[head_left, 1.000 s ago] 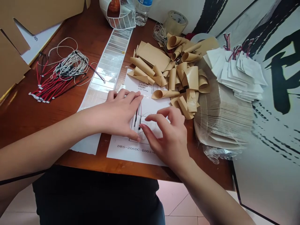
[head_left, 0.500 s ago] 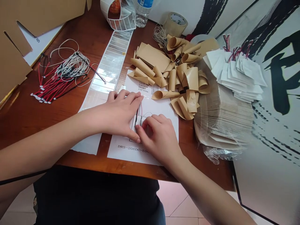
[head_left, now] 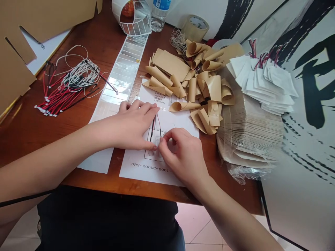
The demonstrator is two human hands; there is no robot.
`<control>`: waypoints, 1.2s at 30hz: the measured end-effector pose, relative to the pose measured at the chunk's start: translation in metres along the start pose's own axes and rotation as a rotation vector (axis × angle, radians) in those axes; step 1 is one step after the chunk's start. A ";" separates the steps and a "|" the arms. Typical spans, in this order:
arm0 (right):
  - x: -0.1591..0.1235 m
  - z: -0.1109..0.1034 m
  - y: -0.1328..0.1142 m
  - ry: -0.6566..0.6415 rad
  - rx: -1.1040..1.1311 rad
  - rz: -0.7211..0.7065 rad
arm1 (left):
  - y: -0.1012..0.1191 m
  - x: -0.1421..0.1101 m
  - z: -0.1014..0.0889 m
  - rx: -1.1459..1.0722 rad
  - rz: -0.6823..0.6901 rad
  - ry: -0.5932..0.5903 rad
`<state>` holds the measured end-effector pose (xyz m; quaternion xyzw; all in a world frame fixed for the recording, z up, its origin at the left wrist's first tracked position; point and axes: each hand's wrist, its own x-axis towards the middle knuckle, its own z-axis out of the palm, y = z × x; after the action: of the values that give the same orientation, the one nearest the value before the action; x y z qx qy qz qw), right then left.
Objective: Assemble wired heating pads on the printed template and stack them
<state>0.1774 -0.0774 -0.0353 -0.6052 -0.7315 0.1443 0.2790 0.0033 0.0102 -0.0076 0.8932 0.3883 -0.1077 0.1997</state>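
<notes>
On the printed paper sheet [head_left: 141,172], my left hand [head_left: 134,122] lies palm down with its fingers spread, over the upper ends of a thin red-and-black wire lead [head_left: 153,126]. My right hand [head_left: 183,148] has thumb and forefinger pinched on the black-sleeved end of the other wire lead [head_left: 160,131]. Below the fingertips is a printed rectangle outline, with small clear patches inside it. My left thumb reaches almost to the right fingertips. What lies beneath the left palm is hidden.
A strip of clear labels [head_left: 116,80] runs left of the sheet from its roll. Red wires with white cord [head_left: 65,87] lie farther left. Curled brown paper pieces [head_left: 192,89], a stack of brown cards [head_left: 251,129] and white packets [head_left: 269,83] stand right. A cardboard box [head_left: 52,17] borders the left.
My right hand has moved slightly right and up, drawing the pinched wire end away from the other lead. My left hand has stayed nearly in place.
</notes>
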 end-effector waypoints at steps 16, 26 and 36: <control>0.000 -0.012 0.003 -0.062 0.166 -0.127 | -0.001 0.002 0.007 0.016 0.006 0.206; -0.005 -0.010 0.017 0.047 -0.157 -0.413 | -0.005 0.005 0.008 0.038 0.004 0.222; -0.006 -0.006 0.015 0.168 -0.198 -0.444 | -0.008 0.010 0.009 0.034 -0.007 0.324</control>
<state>0.1939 -0.0810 -0.0402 -0.4642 -0.8311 -0.0439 0.3030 0.0041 0.0172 -0.0213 0.9007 0.4167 0.0304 0.1191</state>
